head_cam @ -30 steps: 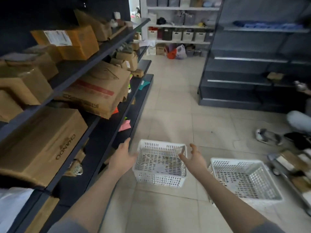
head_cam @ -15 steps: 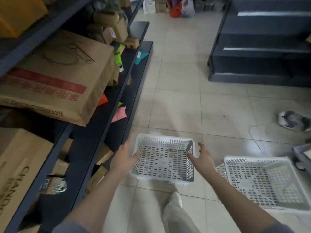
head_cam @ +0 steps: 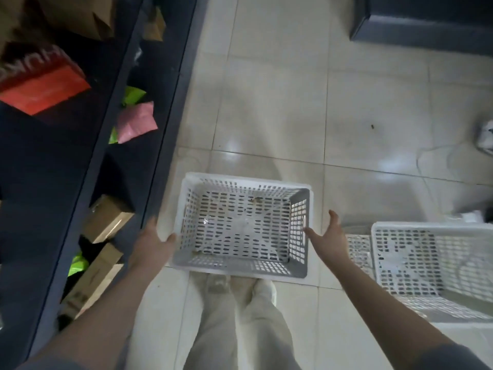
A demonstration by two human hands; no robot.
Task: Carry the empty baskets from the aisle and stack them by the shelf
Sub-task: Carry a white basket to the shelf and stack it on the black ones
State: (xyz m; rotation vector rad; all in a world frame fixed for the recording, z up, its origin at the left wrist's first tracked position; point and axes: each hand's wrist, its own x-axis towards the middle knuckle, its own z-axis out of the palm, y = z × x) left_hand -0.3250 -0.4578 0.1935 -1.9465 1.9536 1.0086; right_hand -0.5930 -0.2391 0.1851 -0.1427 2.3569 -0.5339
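Note:
An empty white slotted basket [head_cam: 240, 228] sits on the tiled floor right beside the base of the dark shelf [head_cam: 149, 145], just ahead of my feet. My left hand [head_cam: 152, 244] is at its left rim, fingers apart, thumb touching the near-left corner. My right hand [head_cam: 330, 236] is spread at the basket's right wall, fingertips at or just off it. Neither hand grips it. A second white basket [head_cam: 432, 271] stands on the floor to the right, with another basket's edge [head_cam: 357, 249] showing beside or under it.
The shelf on the left holds cardboard boxes [head_cam: 106, 222], a red box [head_cam: 40, 86] and pink and green packets [head_cam: 136, 121]. A dark shelf base [head_cam: 416, 25] stands far right. A shoe [head_cam: 485, 137] lies at the right edge.
The view has tilted down and moved closer, so my legs and feet show. My hands stay on either side of the basket, now nearer to its walls.

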